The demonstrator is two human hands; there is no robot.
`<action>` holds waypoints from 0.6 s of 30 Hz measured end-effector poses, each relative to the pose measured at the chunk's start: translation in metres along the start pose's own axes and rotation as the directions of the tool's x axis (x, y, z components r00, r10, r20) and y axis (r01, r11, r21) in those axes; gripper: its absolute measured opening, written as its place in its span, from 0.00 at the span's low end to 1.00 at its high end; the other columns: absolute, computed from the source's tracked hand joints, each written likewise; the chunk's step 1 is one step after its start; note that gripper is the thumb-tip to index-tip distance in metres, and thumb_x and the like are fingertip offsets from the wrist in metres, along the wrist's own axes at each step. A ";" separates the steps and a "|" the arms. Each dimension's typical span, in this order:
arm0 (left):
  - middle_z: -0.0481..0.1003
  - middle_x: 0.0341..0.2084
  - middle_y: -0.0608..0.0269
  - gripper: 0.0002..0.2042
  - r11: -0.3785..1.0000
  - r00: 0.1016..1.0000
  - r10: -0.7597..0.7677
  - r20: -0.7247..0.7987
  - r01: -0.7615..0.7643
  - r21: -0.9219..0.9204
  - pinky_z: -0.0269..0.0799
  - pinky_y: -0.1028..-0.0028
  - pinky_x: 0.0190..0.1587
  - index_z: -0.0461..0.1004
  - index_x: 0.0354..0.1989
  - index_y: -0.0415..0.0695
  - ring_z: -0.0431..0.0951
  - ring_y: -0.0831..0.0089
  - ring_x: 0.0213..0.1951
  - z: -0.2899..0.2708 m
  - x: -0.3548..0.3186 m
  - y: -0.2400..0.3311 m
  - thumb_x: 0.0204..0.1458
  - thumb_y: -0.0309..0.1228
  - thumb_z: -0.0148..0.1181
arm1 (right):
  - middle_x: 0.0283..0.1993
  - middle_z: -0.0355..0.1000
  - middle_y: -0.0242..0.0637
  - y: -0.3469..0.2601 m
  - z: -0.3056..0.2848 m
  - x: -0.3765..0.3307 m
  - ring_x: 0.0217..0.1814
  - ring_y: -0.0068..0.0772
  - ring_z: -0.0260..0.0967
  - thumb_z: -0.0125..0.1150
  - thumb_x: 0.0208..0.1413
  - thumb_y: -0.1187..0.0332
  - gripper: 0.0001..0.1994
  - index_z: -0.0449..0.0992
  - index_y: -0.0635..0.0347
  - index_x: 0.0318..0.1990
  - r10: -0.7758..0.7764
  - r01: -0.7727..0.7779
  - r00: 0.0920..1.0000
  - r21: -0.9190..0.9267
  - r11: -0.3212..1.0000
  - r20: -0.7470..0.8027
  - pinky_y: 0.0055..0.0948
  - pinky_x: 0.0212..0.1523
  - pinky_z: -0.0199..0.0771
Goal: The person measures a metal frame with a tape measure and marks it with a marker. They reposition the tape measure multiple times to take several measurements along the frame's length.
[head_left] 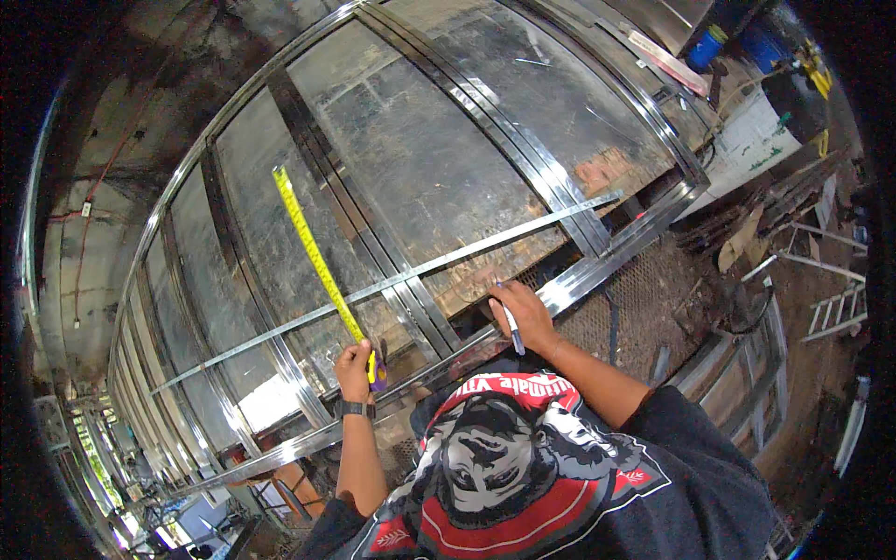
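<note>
My left hand (354,373) is closed around a tape measure (377,371) with a purple and yellow case, close to the near rail. Its yellow blade (308,241) is drawn out and runs away from me over the frame, across a thin metal strip (504,238). My right hand (525,315) grips a white marker pen (512,329) with a dark end, just above the near rail (569,287) of a large metal frame. The strip lies slantwise over several crossbars (520,140) of that frame.
Dark, scuffed sheets (420,140) lie beneath the crossbars. Expanded metal mesh (644,289) shows beside the near rail. To the right are a white ladder-like frame (837,308) and piled scrap (747,238). A blue container (707,47) stands at the far right.
</note>
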State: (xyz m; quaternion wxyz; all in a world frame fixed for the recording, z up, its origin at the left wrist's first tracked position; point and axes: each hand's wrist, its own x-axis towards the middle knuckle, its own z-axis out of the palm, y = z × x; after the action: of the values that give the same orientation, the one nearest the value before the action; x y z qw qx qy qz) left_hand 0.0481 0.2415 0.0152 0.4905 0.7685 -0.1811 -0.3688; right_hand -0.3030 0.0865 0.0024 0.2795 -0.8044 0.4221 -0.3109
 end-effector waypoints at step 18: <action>0.79 0.31 0.61 0.13 0.829 0.970 -0.234 0.060 0.232 -0.510 0.81 0.64 0.39 0.75 0.38 0.46 0.82 0.66 0.33 -0.026 -0.046 -0.048 0.66 0.43 0.64 | 0.39 0.73 0.48 0.001 0.001 0.000 0.42 0.56 0.73 0.63 0.63 0.69 0.11 0.78 0.60 0.51 0.014 -0.014 0.999 -0.014 1.000 -0.035 0.49 0.44 0.73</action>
State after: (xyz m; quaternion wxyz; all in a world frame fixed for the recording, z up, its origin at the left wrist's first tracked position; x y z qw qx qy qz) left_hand 0.0326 0.3087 -0.0035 0.6291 0.6272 0.0199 -0.4587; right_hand -0.3023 0.0861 0.0013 0.2685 -0.7979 0.4347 -0.3198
